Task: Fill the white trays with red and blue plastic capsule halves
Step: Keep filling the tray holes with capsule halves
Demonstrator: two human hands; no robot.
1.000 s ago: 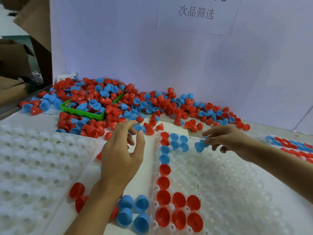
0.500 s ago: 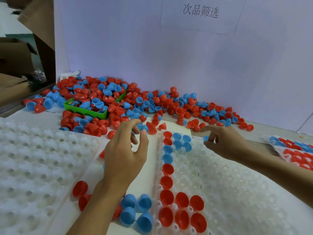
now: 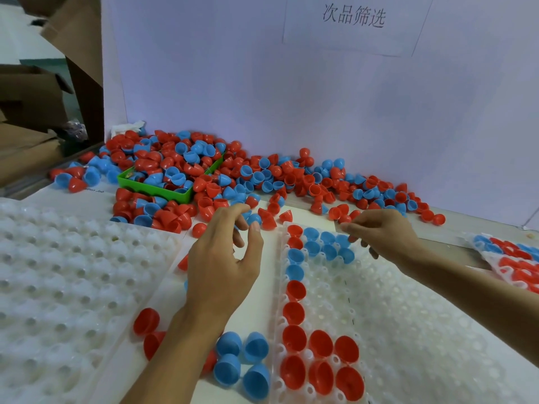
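Note:
The white tray (image 3: 423, 322) in front of me has red halves (image 3: 294, 313) down its left column and in the near corner, and blue halves (image 3: 328, 246) at its far-left corner. My right hand (image 3: 388, 234) hovers over the tray's far edge, fingers stretched left towards red halves (image 3: 341, 214) at the pile's fringe; I see nothing held in it. My left hand (image 3: 224, 258) hangs left of the tray with loosely curled fingers. Its thumb and forefinger are apart, close to a loose blue half (image 3: 254, 218).
A big heap of red and blue halves (image 3: 291, 179) lies along the back wall, covering a green bin (image 3: 157, 190). Another white tray (image 3: 58, 272) sits at the left and a filled tray (image 3: 513, 258) at the right. Loose blue halves (image 3: 242, 363) and red halves (image 3: 145, 322) lie by my left forearm.
My right hand set its blue half into the tray's far-left cluster, let go and moved back towards the pile. My left hand has barely moved.

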